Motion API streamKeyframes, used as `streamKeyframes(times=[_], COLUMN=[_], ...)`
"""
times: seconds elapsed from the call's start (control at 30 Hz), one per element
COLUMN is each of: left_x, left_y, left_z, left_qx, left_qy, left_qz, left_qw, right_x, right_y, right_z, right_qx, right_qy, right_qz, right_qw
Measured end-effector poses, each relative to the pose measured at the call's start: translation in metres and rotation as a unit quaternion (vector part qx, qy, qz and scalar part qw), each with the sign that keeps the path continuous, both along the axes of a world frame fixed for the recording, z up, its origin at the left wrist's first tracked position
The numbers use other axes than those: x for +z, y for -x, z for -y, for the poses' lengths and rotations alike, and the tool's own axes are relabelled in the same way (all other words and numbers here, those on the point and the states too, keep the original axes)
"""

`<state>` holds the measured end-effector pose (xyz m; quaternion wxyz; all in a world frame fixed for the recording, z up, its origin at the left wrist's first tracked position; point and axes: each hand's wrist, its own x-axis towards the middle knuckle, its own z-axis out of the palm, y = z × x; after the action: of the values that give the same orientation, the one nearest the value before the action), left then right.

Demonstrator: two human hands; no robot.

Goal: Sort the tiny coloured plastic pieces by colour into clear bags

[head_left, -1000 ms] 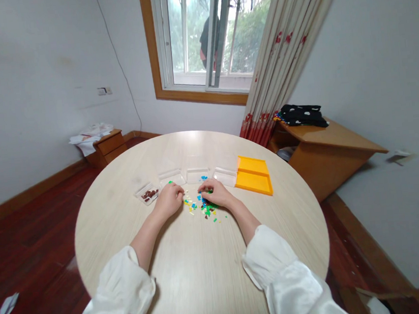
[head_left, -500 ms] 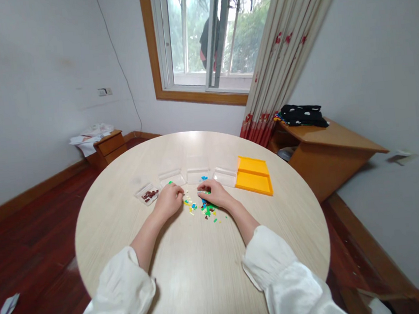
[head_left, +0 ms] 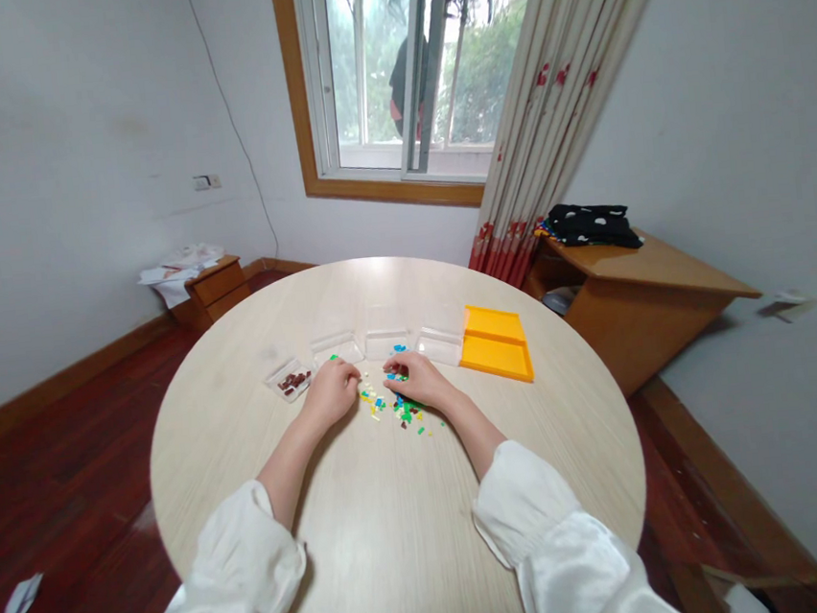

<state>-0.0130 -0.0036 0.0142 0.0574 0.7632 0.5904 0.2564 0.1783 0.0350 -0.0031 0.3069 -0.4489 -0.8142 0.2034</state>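
Note:
On the round table, small coloured building bricks lie in a loose heap of green, blue, brown, yellow and white. My right hand is over the heap's far side, thumb and fingers apart, blue and green bricks showing between them. Left of the heap, my left hand rests with its fingers curled together; whatever they pinch is too small to make out. A clear box of brown bricks stands left of that hand. Beyond the hands are clear boxes: one with green, another with blue, and a third.
An open yellow case is at the right end of the boxes. The round table has its far edge near the window wall. A wooden desk with folded dark cloth stands beyond it at right, a small cabinet at left.
My right thumb and fingers have shifted slightly, and more blue bricks show between them. My left hand stays in nearly the same place. The whole view has drifted very slightly.

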Motion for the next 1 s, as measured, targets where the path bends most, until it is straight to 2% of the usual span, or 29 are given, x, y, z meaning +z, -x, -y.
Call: streamKeyframes(times=[0.27, 0.53, 0.73, 0.87, 1.0], left_x=[0.0032, -0.0014, 0.0008, 0.0029, 0.0027], left_y=[-0.0003, 0.0011, 0.0001, -0.0001, 0.0003], left_z=[0.0008, -0.0019, 0.0002, 0.0015, 0.0009], left_qx=[0.002, -0.002, 0.002, 0.001, 0.003], left_qy=[0.008, -0.004, -0.004, -0.001, -0.004], left_qz=[-0.008, -0.009, -0.003, -0.004, -0.005], left_qw=[1.0, 1.0, 1.0, 1.0, 1.0], right_x=[0.0012, 0.0032, 0.0001, -0.0022, -0.0038], right_y=[0.0002, -0.0008, 0.0008, 0.0002, -0.0031], right_z=[-0.0007, 0.0012, -0.0004, -0.0014, -0.0018], right_qx=[-0.002, -0.002, 0.018, 0.029, 0.028], right_qy=[0.006, -0.007, -0.007, -0.002, 0.035], right_qz=[0.006, 0.007, -0.006, -0.03, -0.081], right_qw=[1.0, 1.0, 1.0, 0.999, 0.996])
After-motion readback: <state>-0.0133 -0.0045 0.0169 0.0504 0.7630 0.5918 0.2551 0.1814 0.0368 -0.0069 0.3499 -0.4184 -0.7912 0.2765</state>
